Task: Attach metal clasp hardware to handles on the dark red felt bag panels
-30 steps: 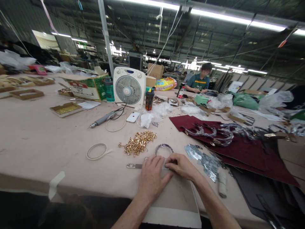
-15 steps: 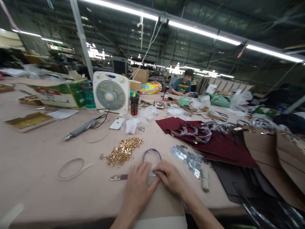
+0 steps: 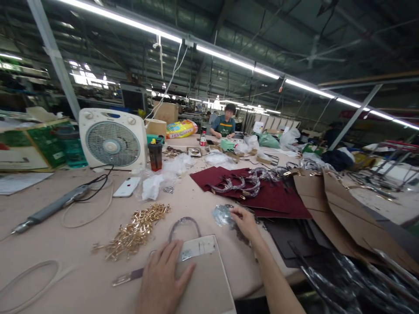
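Observation:
My left hand (image 3: 165,274) lies flat with spread fingers on a beige panel (image 3: 204,283) near the table's front edge. A curved purple handle (image 3: 185,220) sticks out beyond the panel's far side, and a strap with a metal end (image 3: 126,277) juts out to the left. A small metal plate (image 3: 186,254) rests on the panel's pale strip, right of my fingers. My right hand (image 3: 244,220) reaches to the pile of thin metal plates (image 3: 222,215), its fingertips pinched together at the pile; what they hold is too small to tell. Gold fasteners (image 3: 137,231) are heaped left of the handle.
An electric screwdriver (image 3: 59,207), a phone (image 3: 126,187), a fan (image 3: 113,141) and a dark cup (image 3: 155,155) stand or lie at the left. Dark red panels (image 3: 271,198) and brown panels (image 3: 317,196) cover the right. Across the table sits a person (image 3: 224,124).
My right hand has left the panel and moved right to the metal plates. My left hand stays on the panel. The view has turned right, and a metal plate now shows uncovered.

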A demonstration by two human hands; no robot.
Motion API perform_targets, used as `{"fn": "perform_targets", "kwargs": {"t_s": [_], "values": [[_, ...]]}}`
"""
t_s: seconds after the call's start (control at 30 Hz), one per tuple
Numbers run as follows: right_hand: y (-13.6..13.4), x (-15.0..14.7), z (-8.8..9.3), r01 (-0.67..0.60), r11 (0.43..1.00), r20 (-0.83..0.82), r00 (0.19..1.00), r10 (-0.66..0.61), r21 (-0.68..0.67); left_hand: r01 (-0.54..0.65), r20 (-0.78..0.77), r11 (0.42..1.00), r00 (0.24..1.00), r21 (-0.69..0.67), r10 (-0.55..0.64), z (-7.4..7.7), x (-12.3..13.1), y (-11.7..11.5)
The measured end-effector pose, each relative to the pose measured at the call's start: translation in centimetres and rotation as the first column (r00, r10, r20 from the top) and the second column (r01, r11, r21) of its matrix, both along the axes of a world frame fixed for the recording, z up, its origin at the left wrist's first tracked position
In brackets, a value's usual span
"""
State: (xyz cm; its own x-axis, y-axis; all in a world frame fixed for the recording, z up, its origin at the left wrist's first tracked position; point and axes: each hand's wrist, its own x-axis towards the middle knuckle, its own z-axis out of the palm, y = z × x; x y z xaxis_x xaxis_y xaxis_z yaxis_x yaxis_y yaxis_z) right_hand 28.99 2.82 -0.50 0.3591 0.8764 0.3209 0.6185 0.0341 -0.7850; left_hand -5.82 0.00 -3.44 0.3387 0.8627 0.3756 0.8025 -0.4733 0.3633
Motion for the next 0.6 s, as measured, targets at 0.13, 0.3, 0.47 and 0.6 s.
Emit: {"fn": "perform_targets", "kwargs": {"t_s": [0.13, 0.3, 0.47, 0.6], "values": [[0.7, 1.6, 0.0, -0.082, 0.990, 0.101, 0.990, 0.094, -0.116, -0.003, 0.011, 1.000, 1.000, 0.006, 0.003, 0.3, 0.0, -0.3], [1.7, 1.9, 0.0, -0.121, 0.971, 0.103, 0.984, 0.144, -0.205, 0.000, 0.011, 1.000, 1.000, 0.007, 0.000, 0.3, -0.1, -0.4], [1.4, 1.9, 0.4, -0.113, 0.985, -0.012, 0.994, 0.113, -0.129, 0.005, 0.020, 0.999, 1.000, 0.045, -0.006, -0.2, -0.1, -0.3], [0.6, 0.4, 0.9, -0.033, 0.999, -0.210, 0.977, 0.033, 0.001, 0.007, 0.035, 0.995, 0.999, 0.099, -0.010, 0.2, 0.0, -0.8]]}}
